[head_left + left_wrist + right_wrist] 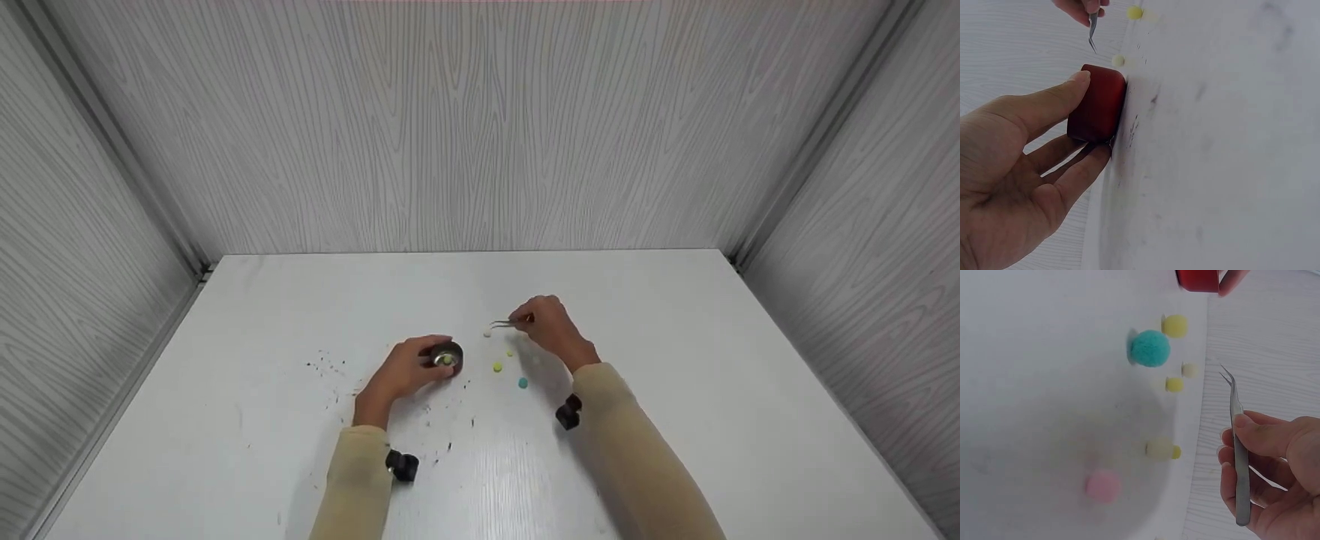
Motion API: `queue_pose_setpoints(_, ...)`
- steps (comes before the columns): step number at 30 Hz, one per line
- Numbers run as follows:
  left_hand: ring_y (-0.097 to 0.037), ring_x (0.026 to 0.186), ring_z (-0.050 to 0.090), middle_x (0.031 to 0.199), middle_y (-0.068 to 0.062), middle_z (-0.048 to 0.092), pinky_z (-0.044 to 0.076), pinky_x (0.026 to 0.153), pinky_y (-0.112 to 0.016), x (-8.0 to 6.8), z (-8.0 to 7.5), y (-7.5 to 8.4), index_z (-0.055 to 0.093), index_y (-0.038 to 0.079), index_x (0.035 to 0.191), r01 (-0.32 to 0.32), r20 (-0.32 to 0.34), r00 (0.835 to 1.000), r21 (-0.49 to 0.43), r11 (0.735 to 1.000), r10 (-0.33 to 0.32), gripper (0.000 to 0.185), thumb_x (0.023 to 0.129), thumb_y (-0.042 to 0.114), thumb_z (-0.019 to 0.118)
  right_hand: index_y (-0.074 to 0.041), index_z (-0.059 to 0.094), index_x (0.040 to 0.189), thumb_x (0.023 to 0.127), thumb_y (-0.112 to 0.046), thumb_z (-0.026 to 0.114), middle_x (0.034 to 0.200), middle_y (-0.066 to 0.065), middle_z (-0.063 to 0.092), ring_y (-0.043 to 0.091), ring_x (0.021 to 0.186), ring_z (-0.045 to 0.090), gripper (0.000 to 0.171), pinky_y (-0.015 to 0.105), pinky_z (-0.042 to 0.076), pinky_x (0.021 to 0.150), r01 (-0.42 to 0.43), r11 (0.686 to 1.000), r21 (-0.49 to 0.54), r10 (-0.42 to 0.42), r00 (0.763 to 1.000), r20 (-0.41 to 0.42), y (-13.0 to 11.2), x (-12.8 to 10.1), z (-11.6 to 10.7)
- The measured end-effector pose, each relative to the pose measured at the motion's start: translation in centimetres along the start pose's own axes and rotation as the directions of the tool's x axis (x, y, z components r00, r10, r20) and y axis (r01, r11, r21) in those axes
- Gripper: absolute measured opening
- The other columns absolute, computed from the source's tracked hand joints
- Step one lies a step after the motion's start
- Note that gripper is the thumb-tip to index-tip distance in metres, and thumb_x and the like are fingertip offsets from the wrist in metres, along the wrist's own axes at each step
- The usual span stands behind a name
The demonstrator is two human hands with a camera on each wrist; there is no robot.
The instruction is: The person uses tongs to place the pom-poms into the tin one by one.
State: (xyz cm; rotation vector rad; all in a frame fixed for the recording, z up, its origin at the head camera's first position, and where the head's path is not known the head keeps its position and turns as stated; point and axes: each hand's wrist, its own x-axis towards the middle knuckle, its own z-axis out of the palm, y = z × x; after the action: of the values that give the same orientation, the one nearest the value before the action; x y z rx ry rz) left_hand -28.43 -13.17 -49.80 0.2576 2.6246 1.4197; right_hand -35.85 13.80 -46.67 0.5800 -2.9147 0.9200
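Observation:
My left hand (405, 367) grips a small dark red cup (1096, 104) between thumb and fingers, at the table's surface. Inside the cup a yellow-green ball (447, 360) shows in the head view. Curved-tip metal tweezers (1239, 455) are pinched in my right hand (1280, 464), with their points apart and nothing visible between them. Just below those points in the head view lies a whitish ball (487, 334). Nearer my body are a teal fuzzy ball (1150, 349) and yellow balls (497, 367).
A pink ball (1103, 486) and a pale ball (1159, 449) also lie on the white table (675, 420). Dark specks (322, 364) mark the surface around my left hand. Grey wood-grain panels (480, 135) rise at the back and both sides.

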Motion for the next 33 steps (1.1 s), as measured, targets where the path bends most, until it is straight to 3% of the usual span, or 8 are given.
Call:
queue_pose_setpoints(14, -0.040, 0.138, 0.056, 0.150, -0.019, 0.057, 0.046, 0.117, -0.053, 0.1, 0.0, -0.1, 0.059, 0.011, 0.146, -0.023, 0.016, 1.000, 0.009, 1.000, 0.023, 0.056, 0.093, 0.013, 0.077, -0.002, 0.081, 0.108, 0.094, 0.003, 0.069, 0.113, 0.014, 0.078, 0.030, 0.111, 0.072, 0.018, 0.043, 0.060, 0.096, -0.021, 0.999, -0.025, 0.021, 1.000, -0.015, 0.5, 0.7, 1.2)
queue_pose_setpoints(33, -0.039, 0.139, 0.056, 0.150, -0.018, 0.057, 0.045, 0.117, -0.053, 0.0, -0.1, 0.0, 0.058, 0.012, 0.146, -0.012, 0.013, 1.000, 0.001, 1.000, 0.012, 0.056, 0.094, 0.012, 0.076, -0.004, 0.082, 0.103, 0.094, 0.003, 0.069, 0.107, 0.013, 0.079, 0.029, 0.105, 0.072, 0.017, 0.042, 0.061, 0.094, -0.008, 1.000, -0.014, 0.007, 1.000, -0.015, 0.4, 0.1, 1.3)
